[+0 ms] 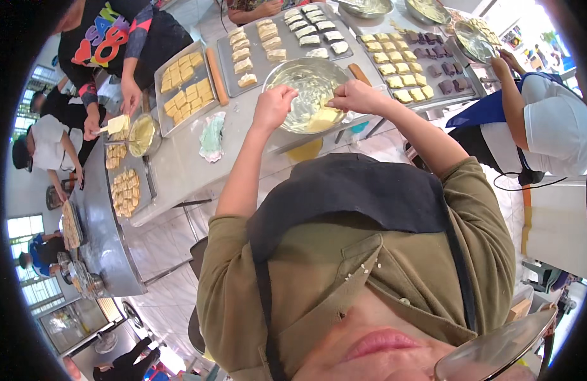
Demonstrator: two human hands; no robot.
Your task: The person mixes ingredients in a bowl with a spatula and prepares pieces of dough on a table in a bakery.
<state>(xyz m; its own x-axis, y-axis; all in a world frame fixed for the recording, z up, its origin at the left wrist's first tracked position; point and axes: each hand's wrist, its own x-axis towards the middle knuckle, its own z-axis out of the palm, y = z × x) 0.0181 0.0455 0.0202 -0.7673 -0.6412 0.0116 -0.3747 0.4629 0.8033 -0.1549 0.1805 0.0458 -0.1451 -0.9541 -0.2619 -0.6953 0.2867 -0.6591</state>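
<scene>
A steel mixing bowl (279,78) smeared with pale cream stands at the table edge in front of me. My left hand (276,105) is over the bowl's left side, thumb and fingertips pressed together; nothing clear shows between them. Opposite it, my right hand (358,97) has bent fingers at the bowl's right side, touching or just above yellowish cream. Below those fingers lies a flat pale yellow mass (323,119); whether it is cream or a scraper I cannot tell. A wooden rolling pin (359,75) sticks out behind the bowl.
Behind the bowl is a tray (291,40) with rows of cream-topped pieces. Another tray (458,97) holds yellow and purple pieces. Leftward lie a rolling pin (217,76), a pastry tray (166,119) and a crumpled cloth (212,137). Co-workers stand left (126,33) and right (555,109).
</scene>
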